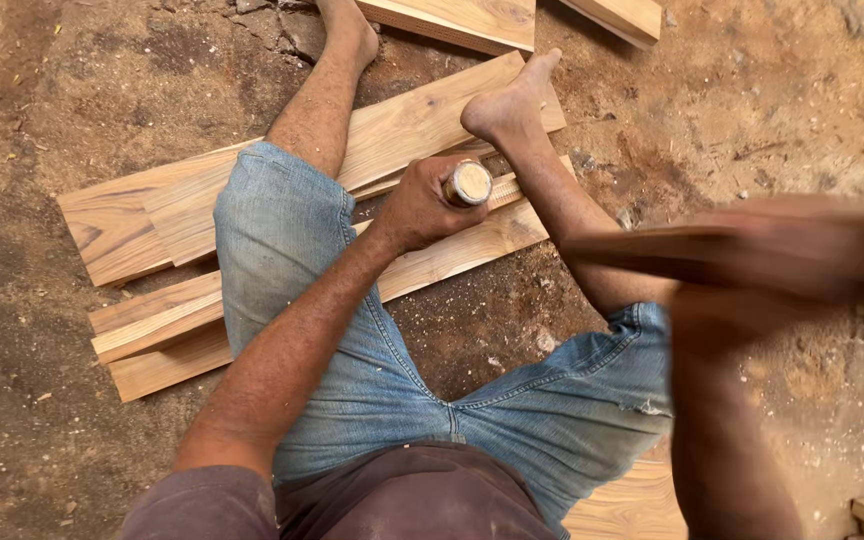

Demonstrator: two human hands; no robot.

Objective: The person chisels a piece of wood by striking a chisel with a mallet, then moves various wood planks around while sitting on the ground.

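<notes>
Left hand [422, 205] wrapped around upright chisel handle [468, 184] on plank [452, 255]; right hand [802, 245] blurred, gripping mallet [652, 250]; best struck squarely.

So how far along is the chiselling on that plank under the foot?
Done: planks are laid out on the dirt and one is pinned by the right foot. In hand: the left hand grips a chisel against the plank; the blurred right hand swings a mallet. The cut itself is hidden.
</notes>
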